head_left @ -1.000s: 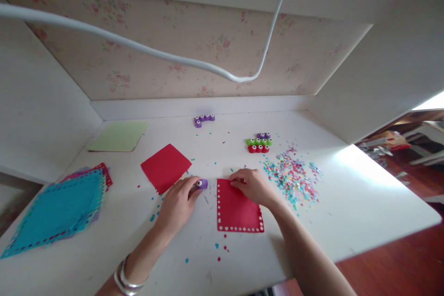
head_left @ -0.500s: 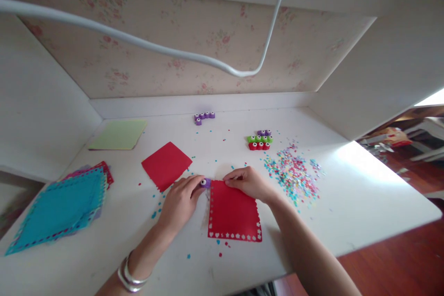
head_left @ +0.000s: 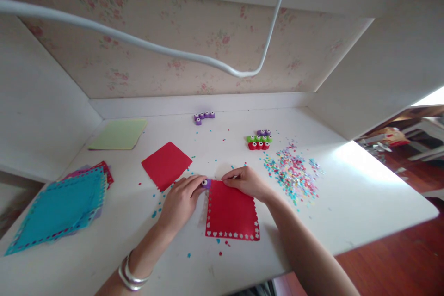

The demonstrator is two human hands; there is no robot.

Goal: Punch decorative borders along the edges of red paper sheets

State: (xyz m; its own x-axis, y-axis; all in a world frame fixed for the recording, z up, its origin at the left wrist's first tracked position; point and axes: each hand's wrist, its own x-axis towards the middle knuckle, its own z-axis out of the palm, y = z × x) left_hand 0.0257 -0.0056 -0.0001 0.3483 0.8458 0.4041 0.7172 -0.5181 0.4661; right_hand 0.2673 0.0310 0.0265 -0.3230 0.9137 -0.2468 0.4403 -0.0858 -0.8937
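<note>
1. Head view: the left hand [head_left: 182, 197] grasps a small purple punch [head_left: 206, 183] between thumb and fingers, with two silver bangles [head_left: 131, 276] at its wrist.
2. The right hand [head_left: 249, 181] pinches the upper edge of a red sheet [head_left: 231, 212], its fingertips drawn together.
3. That sheet lies on the white tabletop [head_left: 342, 215] between the hands, its top left corner against the punch; whether the corner sits inside the slot, I cannot tell. Cut-out shapes line its left, lower and right edges.
4. The sheet looks light, thin and bendable, probably weakest along the perforated rim; a flat pinch on uncut paper should crease it least. The punch seems hard, light and smooth, best held by its sides, clear of the round button.
5. Just beyond the left hand lies a plain red sheet [head_left: 166, 165]; farther left, a pile of blue-topped punched sheets [head_left: 62, 210] and a pale green paper stack [head_left: 118, 135].
6. Toward the wall stand a purple punch cluster [head_left: 204, 116] and a purple, green and red punch group [head_left: 259, 139].
7. As for containers, none shows around the confetti [head_left: 293, 173]: it lies loose, right of the right hand.
</note>
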